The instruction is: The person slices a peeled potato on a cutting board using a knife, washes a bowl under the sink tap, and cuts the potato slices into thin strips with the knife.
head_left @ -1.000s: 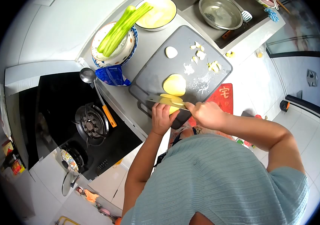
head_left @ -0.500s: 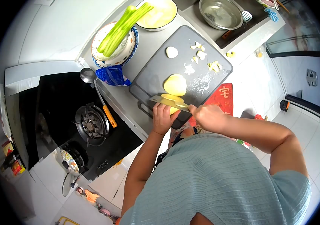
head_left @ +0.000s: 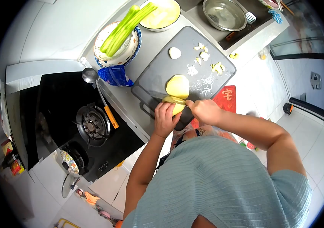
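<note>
On the grey cutting board (head_left: 152,62), my left hand (head_left: 165,118) is closed on a yellow potato (head_left: 177,109), fingertips curled along its top. My right hand (head_left: 204,111) grips a knife (head_left: 184,102) by its handle. Its blade runs across the potato just beyond my left fingertips, edge hidden. Farther up the board lie overlapping potato slices (head_left: 177,86). A separate pale round slice (head_left: 175,53) sits near the upper left, and garlic cloves (head_left: 204,56) with smaller yellowish pieces (head_left: 218,68) are on the right.
Celery stalks (head_left: 122,34) lie across a patterned bowl (head_left: 98,45), beside another bowl (head_left: 159,27) and a blue packet (head_left: 115,76). A ladle (head_left: 90,75) rests on the black stove (head_left: 61,110) at left. A metal basin (head_left: 241,26) stands in the sink (head_left: 192,8).
My right hand and the knife have shifted slightly left and upward, and the blade now looks thinner and blurred. My left hand stays on the potato.
</note>
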A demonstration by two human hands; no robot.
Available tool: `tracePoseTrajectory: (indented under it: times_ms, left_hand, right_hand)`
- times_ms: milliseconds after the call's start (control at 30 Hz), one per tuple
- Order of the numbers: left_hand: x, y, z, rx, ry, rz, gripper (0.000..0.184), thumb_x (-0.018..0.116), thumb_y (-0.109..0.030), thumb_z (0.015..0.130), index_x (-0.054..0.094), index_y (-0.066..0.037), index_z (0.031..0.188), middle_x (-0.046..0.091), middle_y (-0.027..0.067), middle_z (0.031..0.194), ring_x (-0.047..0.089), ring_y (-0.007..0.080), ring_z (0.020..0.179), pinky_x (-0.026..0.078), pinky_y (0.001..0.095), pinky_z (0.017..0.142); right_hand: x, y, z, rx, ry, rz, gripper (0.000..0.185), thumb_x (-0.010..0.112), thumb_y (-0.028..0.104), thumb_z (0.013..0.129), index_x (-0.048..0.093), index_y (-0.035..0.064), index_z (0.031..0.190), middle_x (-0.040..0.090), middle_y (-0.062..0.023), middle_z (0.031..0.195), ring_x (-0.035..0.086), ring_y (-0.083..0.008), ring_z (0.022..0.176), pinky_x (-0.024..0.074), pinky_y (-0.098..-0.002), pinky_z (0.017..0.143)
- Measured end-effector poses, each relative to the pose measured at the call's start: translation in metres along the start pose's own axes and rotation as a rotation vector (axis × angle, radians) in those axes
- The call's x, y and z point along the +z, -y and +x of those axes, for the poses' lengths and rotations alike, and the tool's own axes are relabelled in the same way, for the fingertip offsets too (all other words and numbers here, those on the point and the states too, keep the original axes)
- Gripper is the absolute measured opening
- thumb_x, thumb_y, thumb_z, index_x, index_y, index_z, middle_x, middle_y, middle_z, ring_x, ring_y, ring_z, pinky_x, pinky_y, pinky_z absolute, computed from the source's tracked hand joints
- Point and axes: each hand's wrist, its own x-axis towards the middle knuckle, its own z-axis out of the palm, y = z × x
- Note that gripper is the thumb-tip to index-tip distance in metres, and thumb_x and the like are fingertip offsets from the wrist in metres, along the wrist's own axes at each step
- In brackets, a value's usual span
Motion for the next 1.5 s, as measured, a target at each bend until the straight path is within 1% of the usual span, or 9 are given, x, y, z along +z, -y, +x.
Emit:
tracePoseTrajectory:
  times_ms: [233,300,667,900,1000,1133,1233,1300,1500]
  left_hand:
    - [0.004,0.005,-0.010,0.000,0.012,0.020,0.050,0.079,-0.019,0.074,0.055,-0.001,0.113,0.053,0.0129,0.109,0.051,0.0330,0.103,0.042,0.0466,0.094]
    - [0.004,0.005,-0.008,-0.015,0.045,-0.026,0.047,0.080,-0.015,0.071,0.053,-0.003,0.107,0.048,0.0173,0.104,0.047,0.0405,0.099,0.040,0.0524,0.089]
    - [0.007,0.007,-0.009,-0.001,0.012,-0.011,0.049,0.080,-0.017,0.073,0.054,-0.002,0.111,0.051,0.0153,0.109,0.049,0.0366,0.103,0.041,0.0496,0.092]
    - [0.004,0.003,-0.002,-0.002,-0.024,-0.038,0.051,0.079,-0.016,0.075,0.054,-0.003,0.117,0.052,0.0134,0.117,0.050,0.0350,0.109,0.043,0.0450,0.095]
    - [0.002,0.002,0.000,0.020,-0.030,-0.040,0.051,0.078,-0.015,0.075,0.054,-0.002,0.118,0.052,0.0135,0.117,0.050,0.0351,0.109,0.043,0.0444,0.095]
    - [0.001,-0.002,-0.001,0.006,-0.023,-0.044,0.054,0.081,-0.013,0.072,0.052,-0.003,0.117,0.050,0.0142,0.114,0.048,0.0364,0.107,0.040,0.0482,0.096]
    - [-0.001,-0.002,-0.004,-0.005,-0.016,-0.006,0.050,0.079,-0.015,0.074,0.054,-0.003,0.116,0.052,0.0135,0.114,0.049,0.0348,0.110,0.043,0.0446,0.094]
    - [0.002,0.000,-0.009,-0.032,-0.012,-0.025,0.048,0.078,-0.012,0.073,0.053,-0.002,0.112,0.049,0.0171,0.112,0.048,0.0398,0.104,0.040,0.0523,0.092]
    - [0.003,0.002,-0.009,-0.018,0.009,-0.028,0.044,0.078,-0.012,0.072,0.052,-0.001,0.106,0.048,0.0203,0.105,0.047,0.0425,0.097,0.040,0.0549,0.086]
  right_hand:
    - [-0.041,0.028,-0.052,0.032,0.046,-0.051,0.045,0.064,0.020,0.084,0.049,-0.0028,0.120,0.063,-0.0162,0.074,0.066,-0.0323,0.063,0.0516,-0.0419,0.050]
    - [-0.037,0.026,-0.056,0.040,0.044,-0.044,0.043,0.062,0.023,0.087,0.050,-0.0029,0.119,0.064,-0.0167,0.075,0.066,-0.0310,0.063,0.0519,-0.0414,0.051]
    - [-0.023,0.026,-0.032,0.027,0.045,-0.032,0.043,0.056,0.006,0.079,0.050,-0.0063,0.120,0.064,-0.0158,0.068,0.066,-0.0316,0.060,0.0513,-0.0428,0.048]
    - [0.008,0.005,-0.006,-0.016,-0.025,-0.019,0.044,0.062,0.006,0.075,0.051,-0.0057,0.116,0.065,-0.0165,0.069,0.067,-0.0338,0.063,0.0514,-0.0435,0.049]
    - [0.015,-0.006,0.003,-0.047,-0.045,0.010,0.033,0.063,0.007,0.076,0.053,-0.0023,0.106,0.065,-0.0181,0.068,0.068,-0.0352,0.064,0.0539,-0.0451,0.054]
    - [0.014,-0.004,0.004,-0.012,-0.064,-0.004,0.033,0.062,0.008,0.076,0.053,-0.0029,0.106,0.065,-0.0185,0.069,0.068,-0.0357,0.065,0.0539,-0.0450,0.054]
    - [-0.006,0.008,-0.006,0.024,0.028,0.025,0.046,0.064,0.008,0.075,0.050,-0.0037,0.117,0.065,-0.0171,0.071,0.067,-0.0341,0.065,0.0511,-0.0450,0.051]
    - [-0.026,0.022,-0.027,-0.023,-0.012,0.039,0.047,0.062,0.008,0.076,0.050,-0.0045,0.119,0.064,-0.0169,0.072,0.066,-0.0346,0.064,0.0507,-0.0452,0.050]
    - [-0.033,0.032,-0.058,-0.006,-0.040,-0.070,0.045,0.057,0.008,0.078,0.050,-0.0054,0.120,0.062,-0.0151,0.070,0.065,-0.0302,0.059,0.0512,-0.0417,0.047]
